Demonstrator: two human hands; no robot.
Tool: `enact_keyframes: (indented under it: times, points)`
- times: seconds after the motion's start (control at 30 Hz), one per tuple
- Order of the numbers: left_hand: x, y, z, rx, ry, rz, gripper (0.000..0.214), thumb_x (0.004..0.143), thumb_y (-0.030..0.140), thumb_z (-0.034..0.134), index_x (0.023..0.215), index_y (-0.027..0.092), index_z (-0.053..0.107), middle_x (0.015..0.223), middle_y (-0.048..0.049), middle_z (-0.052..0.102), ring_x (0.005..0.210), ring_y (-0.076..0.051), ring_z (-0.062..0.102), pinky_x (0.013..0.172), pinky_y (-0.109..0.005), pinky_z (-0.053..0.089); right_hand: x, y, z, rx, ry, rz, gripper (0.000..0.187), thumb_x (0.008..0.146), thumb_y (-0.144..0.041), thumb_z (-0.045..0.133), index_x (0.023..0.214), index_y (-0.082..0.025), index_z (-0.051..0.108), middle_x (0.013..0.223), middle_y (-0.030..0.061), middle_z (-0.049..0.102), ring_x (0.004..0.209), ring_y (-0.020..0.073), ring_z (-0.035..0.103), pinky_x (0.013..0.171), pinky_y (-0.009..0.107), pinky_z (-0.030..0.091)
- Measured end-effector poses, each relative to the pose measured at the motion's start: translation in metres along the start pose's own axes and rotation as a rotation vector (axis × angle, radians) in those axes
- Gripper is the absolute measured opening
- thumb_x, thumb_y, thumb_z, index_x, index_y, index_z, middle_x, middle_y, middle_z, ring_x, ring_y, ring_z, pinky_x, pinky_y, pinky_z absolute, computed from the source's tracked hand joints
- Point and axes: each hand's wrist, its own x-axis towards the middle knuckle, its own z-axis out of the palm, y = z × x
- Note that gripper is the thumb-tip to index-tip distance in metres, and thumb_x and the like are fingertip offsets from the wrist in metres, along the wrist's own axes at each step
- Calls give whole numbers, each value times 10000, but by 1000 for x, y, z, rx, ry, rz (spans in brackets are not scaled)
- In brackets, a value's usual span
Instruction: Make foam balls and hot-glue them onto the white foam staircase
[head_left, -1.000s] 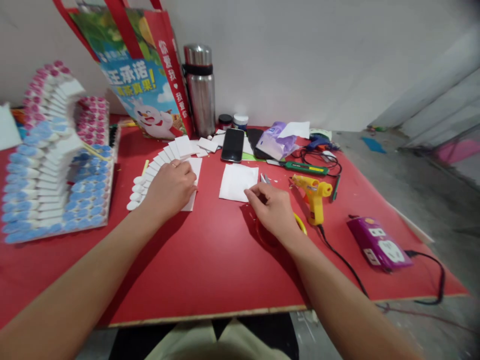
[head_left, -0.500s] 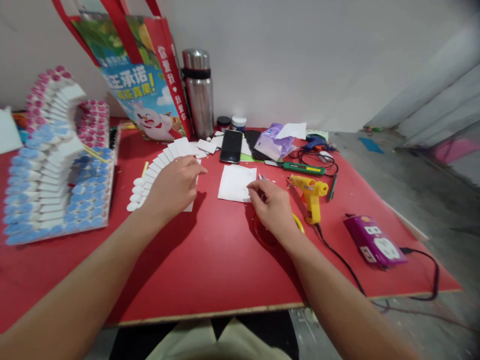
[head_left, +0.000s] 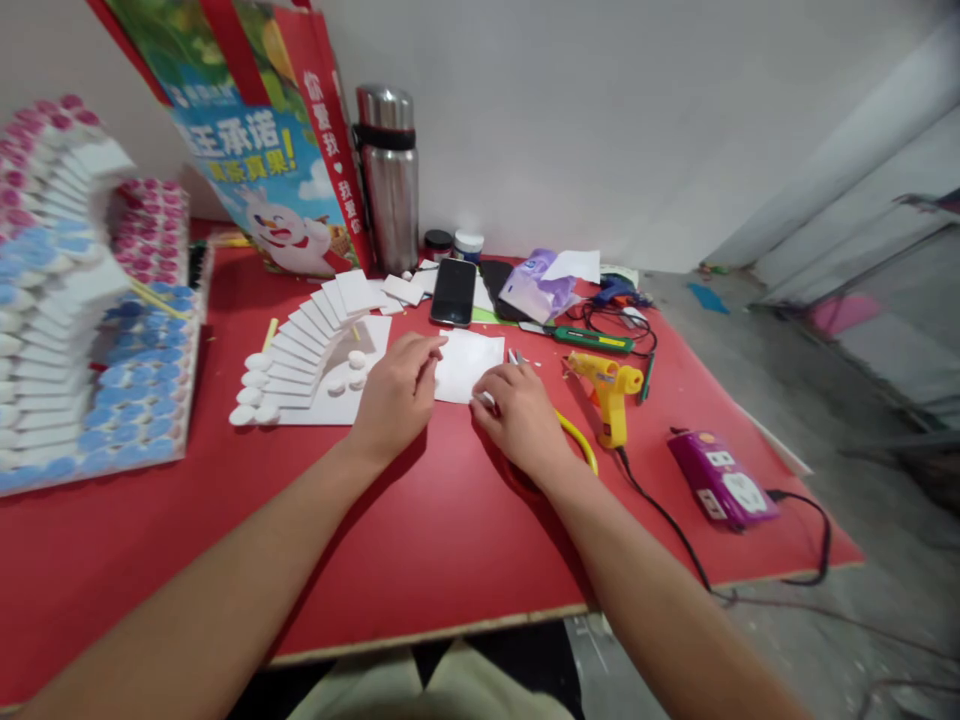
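A square of white paper (head_left: pixel 470 362) lies flat on the red table between my hands. My left hand (head_left: pixel 401 390) is at its left edge, fingers bent together; what they hold, if anything, is hidden. At the paper's lower right corner, my right hand (head_left: pixel 517 412) has thumb and fingertips closed on its edge. Scissors with a yellow handle (head_left: pixel 581 440) lie partly under the right hand, their metal tips showing past the knuckles. Left of my left hand, a fan of white strips (head_left: pixel 304 345) rests on a white board (head_left: pixel 377 345), with several small white discs (head_left: pixel 336 387).
A yellow glue gun (head_left: pixel 609 390), a green utility knife (head_left: pixel 592 340) and a purple power box (head_left: pixel 724 480) with cords lie at right. Behind are a phone (head_left: pixel 454 292), a steel flask (head_left: pixel 391 190) and a shopping bag (head_left: pixel 247 150). A blue-and-pink decorated piece (head_left: pixel 154 400) stands left.
My left hand has moved right, from over the white strips to the paper's left edge, uncovering the discs. My right hand has shifted slightly left along the paper. The whole view has shifted a little.
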Motion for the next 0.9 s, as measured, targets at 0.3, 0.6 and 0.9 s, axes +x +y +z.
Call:
enact_keyframes:
  times: [0.3,0.6,0.9]
  points:
    - [0,0,-1,-127,34,-91,323,979,157,456,1254,154,626,1106,-104,668,984,-205,656,915,-376,541,1,4,-24,322,430,321,89,878,-243,626,853,-198,699,887,54,718,775,200,630,751,356,505]
    - [4,4,6,-917,-122,-614,535,949,613,554,1264,181,573,1232,-158,674,836,-188,720,708,-330,608,39,-7,-81,1230,468,514,108,710,-205,719,709,-232,615,774,8,612,702,158,588,674,333,566]
    - [2,0,5,-1035,-51,-618,564,831,503,781,1293,225,614,1382,-127,671,1272,-287,634,1059,-449,518,44,-4,-41,1373,8,652,139,666,-277,644,684,-246,510,579,-24,538,565,164,547,595,318,545]
